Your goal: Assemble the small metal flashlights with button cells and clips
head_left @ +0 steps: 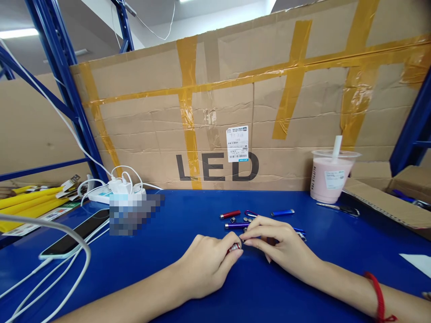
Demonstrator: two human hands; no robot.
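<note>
My left hand [210,264] is closed around a small red flashlight tube [235,247], whose silvery end shows between thumb and forefinger. Close by on the right, my right hand [279,240] has thumb and fingertips pinched together near that end; whatever they hold is too small to make out. Beyond the hands lie a red tube [230,214], a dark blue tube [235,226] and a brighter blue tube [283,212]. Among them are a carabiner [251,213] and small silvery parts [233,220]. Another blue piece [299,230] is partly hidden behind my right hand.
A phone [77,233], white cables [88,255] and a power strip [128,190] occupy the left of the blue table [188,206]. On the right stand a pink drink cup [332,177], tweezers-like metal tool [340,208] and open cardboard box [380,199]. A cardboard wall [155,134] closes the back.
</note>
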